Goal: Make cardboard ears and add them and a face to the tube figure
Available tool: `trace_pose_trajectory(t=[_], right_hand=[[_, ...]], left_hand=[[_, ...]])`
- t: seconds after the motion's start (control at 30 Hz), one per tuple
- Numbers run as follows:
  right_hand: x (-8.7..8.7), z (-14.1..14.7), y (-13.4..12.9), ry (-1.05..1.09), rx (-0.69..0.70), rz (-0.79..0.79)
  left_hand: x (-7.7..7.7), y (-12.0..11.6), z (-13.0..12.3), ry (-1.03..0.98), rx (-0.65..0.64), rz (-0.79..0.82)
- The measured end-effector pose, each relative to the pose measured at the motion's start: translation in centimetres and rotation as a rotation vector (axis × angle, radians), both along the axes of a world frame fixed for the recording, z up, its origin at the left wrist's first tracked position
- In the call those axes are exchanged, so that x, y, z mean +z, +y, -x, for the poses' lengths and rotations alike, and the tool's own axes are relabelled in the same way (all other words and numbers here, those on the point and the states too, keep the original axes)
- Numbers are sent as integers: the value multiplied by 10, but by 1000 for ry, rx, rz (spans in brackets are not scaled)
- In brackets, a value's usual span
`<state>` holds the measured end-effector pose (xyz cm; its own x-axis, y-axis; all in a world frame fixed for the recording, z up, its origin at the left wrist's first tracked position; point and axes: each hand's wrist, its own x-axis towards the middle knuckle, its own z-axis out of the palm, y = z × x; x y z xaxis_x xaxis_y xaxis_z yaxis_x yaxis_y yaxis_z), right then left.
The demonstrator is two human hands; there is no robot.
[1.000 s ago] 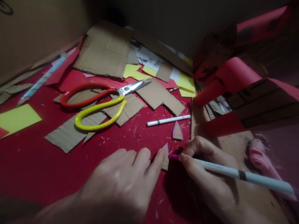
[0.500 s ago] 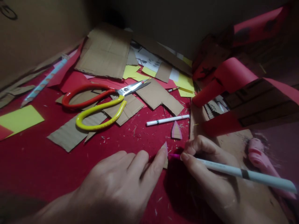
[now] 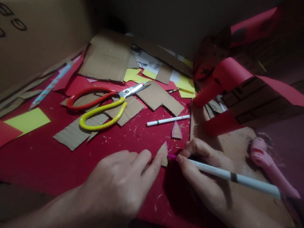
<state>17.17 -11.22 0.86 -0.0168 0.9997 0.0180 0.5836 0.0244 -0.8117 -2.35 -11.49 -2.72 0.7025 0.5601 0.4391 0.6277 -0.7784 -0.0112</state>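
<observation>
My left hand (image 3: 125,177) rests palm down on the red surface, its index finger pressing a small pointed cardboard piece (image 3: 164,161) from the left. That piece has a pink right edge near its tip. Pinched in my right hand (image 3: 201,171) is a white marker (image 3: 213,169), whose magenta tip meets the right edge of the piece. Just beyond lies a similar pointed piece (image 3: 176,130) with a pink border. A white pen (image 3: 166,120) lies behind it. The fingers of my left hand other than the index are curled, and what is under them is hidden.
Scissors (image 3: 122,95) with red and yellow handles lie open on cardboard scraps (image 3: 106,58) and coloured paper. A red paper and cardboard construction (image 3: 237,72) stands at the right, near a pink object (image 3: 261,155). A cardboard wall (image 3: 42,41) rises at the left.
The marker tip has moved left and now touches the small piece. My left index finger has shifted down and left, uncovering more of it. The view has shifted slightly.
</observation>
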Motion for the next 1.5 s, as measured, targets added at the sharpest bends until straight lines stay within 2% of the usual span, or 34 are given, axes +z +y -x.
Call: trace_pose_trajectory(t=[0.13,0.23,0.33,0.43,0.6,0.83,1.0,1.1,1.23,1.33,1.4,1.5], right_hand=[[-1,3,-1,-23,-49,-19],[0,2,1,-16,-11,-4],[1,-2,1,37,50,66],[1,-2,0,87,-7,128],[1,5,-2,1,-100,22],[1,-1,0,78,-6,112],[-1,3,-1,-1,-75,-5],[-2,3,-1,-43,-53,-39],[-1,-3,1,36,34,52],[1,-4,1,104,-32,127],[2,-2,0,106,-77,109],[1,0,-2,91,-74,62]], left_hand=[[5,2,2,68,-24,73],[8,3,3,92,-39,77],[8,3,3,104,-38,66],[7,3,2,103,-39,49],[7,3,2,95,-34,46],[6,2,1,86,-18,25],[6,1,1,83,-20,28],[7,2,1,93,-24,27],[7,3,1,105,-27,26],[7,2,1,105,-34,36],[7,2,1,105,-27,37],[9,1,0,95,-12,19]])
